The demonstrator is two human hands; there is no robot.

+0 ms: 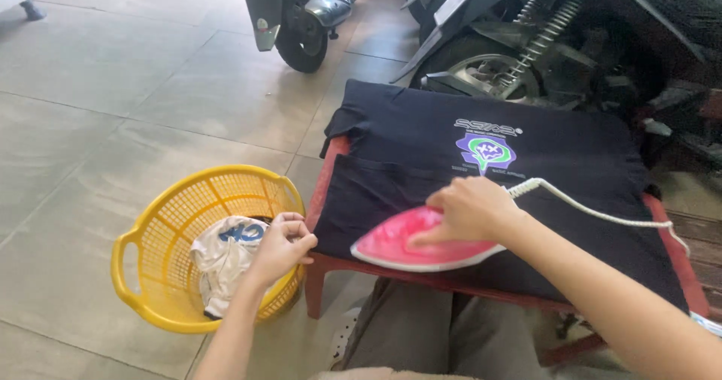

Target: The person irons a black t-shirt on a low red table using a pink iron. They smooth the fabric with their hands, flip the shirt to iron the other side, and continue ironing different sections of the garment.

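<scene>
Pink teardrop-shaped iron [406, 246] gripped from above by right hand [468, 208], flat on dark tee [421, 143]; left hand [282, 246] pinches the tee's edge beside yellow mesh basket [143, 275].

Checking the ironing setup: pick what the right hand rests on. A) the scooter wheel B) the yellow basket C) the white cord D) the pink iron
D: the right hand lies on top of the pink iron, which sits on the dark shirt.

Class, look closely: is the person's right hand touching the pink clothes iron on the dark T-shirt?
Touching. The head view shows the right hand lying on top of the pink clothes iron, fingers spread over it, no gap.
</scene>
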